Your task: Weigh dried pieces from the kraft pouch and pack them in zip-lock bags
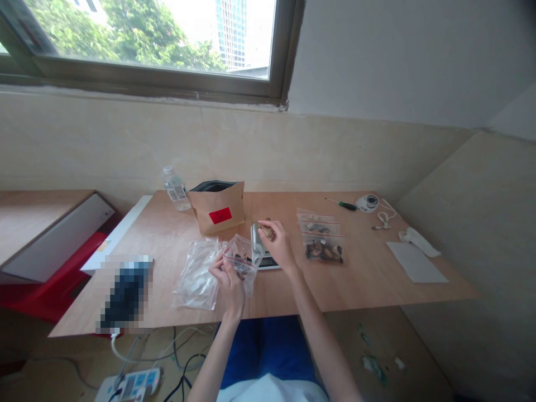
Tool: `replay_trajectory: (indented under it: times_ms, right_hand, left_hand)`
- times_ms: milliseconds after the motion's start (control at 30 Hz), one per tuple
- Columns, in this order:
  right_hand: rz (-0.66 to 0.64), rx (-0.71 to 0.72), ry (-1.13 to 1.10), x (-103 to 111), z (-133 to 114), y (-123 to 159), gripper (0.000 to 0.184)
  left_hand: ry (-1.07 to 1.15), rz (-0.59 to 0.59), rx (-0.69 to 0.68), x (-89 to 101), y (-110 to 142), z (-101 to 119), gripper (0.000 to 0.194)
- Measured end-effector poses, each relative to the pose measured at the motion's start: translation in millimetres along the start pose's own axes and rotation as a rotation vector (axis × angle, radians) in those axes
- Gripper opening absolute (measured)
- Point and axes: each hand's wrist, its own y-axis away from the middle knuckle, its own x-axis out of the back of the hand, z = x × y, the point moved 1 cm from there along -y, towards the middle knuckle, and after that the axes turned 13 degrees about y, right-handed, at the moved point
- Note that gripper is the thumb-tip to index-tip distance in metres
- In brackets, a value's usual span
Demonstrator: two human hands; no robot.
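Observation:
My left hand (228, 278) pinches the rim of a small clear zip bag (243, 254) and holds it open above the table's front edge; a few dark pieces lie inside. My right hand (277, 241) is closed on a small brown piece (265, 228), held over a small scale (263, 245) just behind the bag. A brown paper pouch (218, 207) with a red label stands open behind the scale.
A stack of empty clear bags (195, 276) lies left of my left hand. Filled zip bags (323, 239) lie to the right. A water bottle (176, 188), screwdriver (341, 204), white paper (414, 261) and a blurred object (125, 293) sit on the wooden table (368, 279).

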Motion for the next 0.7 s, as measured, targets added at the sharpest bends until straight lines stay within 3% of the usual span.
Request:
replay_trajectory:
  times_ms: [100, 200, 367, 567, 700]
  right_hand:
    - [-0.064, 0.061, -0.065, -3, -31, 2, 0.023]
    - [-0.137, 0.073, -0.130, -13, -43, 7, 0.026]
    - [-0.198, 0.063, -0.211, -22, -44, 12, 0.025]
    - [-0.146, 0.103, -0.166, -13, -40, 9, 0.024]
    - [-0.224, 0.114, -0.123, -7, -41, 10, 0.021]
  left_hand:
    - [-0.029, 0.007, 0.027, -2.3, 2, 1, 0.029]
    - [-0.041, 0.012, 0.047, -2.7, 4, 2, 0.033]
    - [-0.039, 0.034, 0.070, -1.1, 6, 2, 0.030]
    - [-0.016, 0.040, 0.046, -1.0, 6, 1, 0.028]
    - [-0.002, 0.049, 0.044, -1.5, 5, 2, 0.028]
